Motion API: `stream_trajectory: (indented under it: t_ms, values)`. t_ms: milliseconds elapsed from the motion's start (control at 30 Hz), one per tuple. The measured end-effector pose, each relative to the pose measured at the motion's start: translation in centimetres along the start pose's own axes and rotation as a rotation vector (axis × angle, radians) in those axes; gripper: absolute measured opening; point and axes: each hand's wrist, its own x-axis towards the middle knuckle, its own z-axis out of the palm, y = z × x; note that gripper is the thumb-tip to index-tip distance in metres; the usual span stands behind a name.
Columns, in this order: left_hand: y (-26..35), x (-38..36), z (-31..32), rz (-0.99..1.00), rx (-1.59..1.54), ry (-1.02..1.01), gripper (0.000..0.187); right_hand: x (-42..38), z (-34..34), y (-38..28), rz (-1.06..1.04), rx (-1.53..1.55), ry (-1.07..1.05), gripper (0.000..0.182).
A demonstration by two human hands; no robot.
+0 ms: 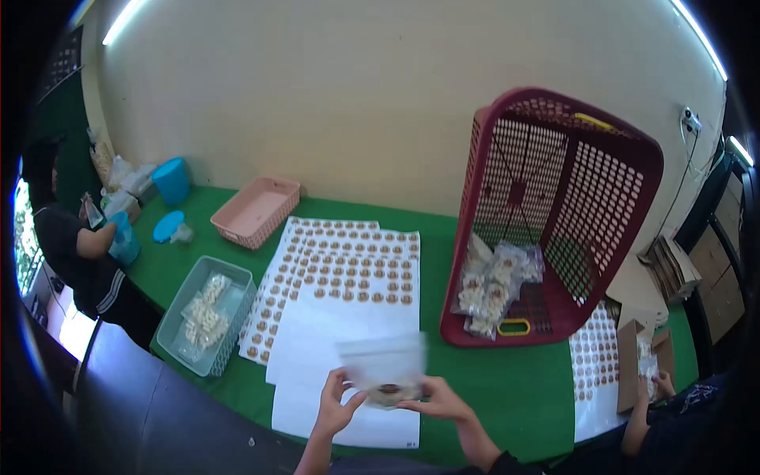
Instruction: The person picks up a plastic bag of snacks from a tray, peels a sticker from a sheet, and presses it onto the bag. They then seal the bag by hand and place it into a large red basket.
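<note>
Between my hands is a clear plastic pouch (381, 358), slightly blurred, with pale snack pieces in its lower part and a round brown sticker (389, 389) on its front. My left hand (340, 404) grips the pouch's lower left side, thumb in front. At the lower right, my right hand (442, 400) pinches the other side. Below and behind the pouch lie sheets of round brown stickers (360, 279), the topmost with its lower rows peeled to bare white. Left of them, a grey-green basket (176, 332) contains a few filled pouches (207, 321).
A tall maroon basket (518, 198) leans at the right with several stickered pouches (499, 285) inside. A pink basket (257, 210) and blue lid (169, 227) sit at the back left. One person (75, 245) stands left; another person's hands (653, 388) work over a cardboard box (629, 368).
</note>
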Motion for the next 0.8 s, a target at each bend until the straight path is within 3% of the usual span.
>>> stream_trajectory:
  t_ms: [67,167,233,367,433,467,567,633,800]
  values:
    - [-0.8,0.3,-0.9,-0.043,-0.051,0.082,0.029,0.0,-2.7,1.5,-0.143,0.147,0.257,0.042]
    - [-2.1,0.6,-2.3,-0.027,-0.097,0.251,0.024,-0.5,-8.8,1.4,-0.207,0.227,0.724,0.04]
    - [-1.6,0.6,-3.7,-0.068,-0.045,0.335,0.022,-0.2,-12.5,3.7,0.038,0.207,0.884,0.04]
    - [-1.3,0.9,-4.8,-0.063,0.008,0.37,0.021,1.7,-16.0,6.6,0.117,0.304,0.929,0.051]
    - [-1.4,0.9,-5.6,-0.048,0.036,0.415,0.021,3.7,-15.1,7.3,-0.119,0.206,1.322,0.066]
    - [-1.5,1.0,-5.8,0.0,0.079,0.385,0.021,4.5,-14.1,7.8,-0.104,0.206,1.275,0.066]
    - [-1.7,1.3,-7.0,0.033,0.16,0.443,0.021,5.5,-9.3,9.8,-0.322,-0.351,1.311,0.075]
    - [-2.0,1.4,-8.8,0.054,0.192,0.514,0.019,5.6,-2.8,9.6,-0.136,-0.455,1.006,0.074]
    - [-0.8,3.4,-15.9,-0.016,0.402,0.869,0.019,4.8,9.7,9.7,-0.199,-0.727,0.171,0.065]
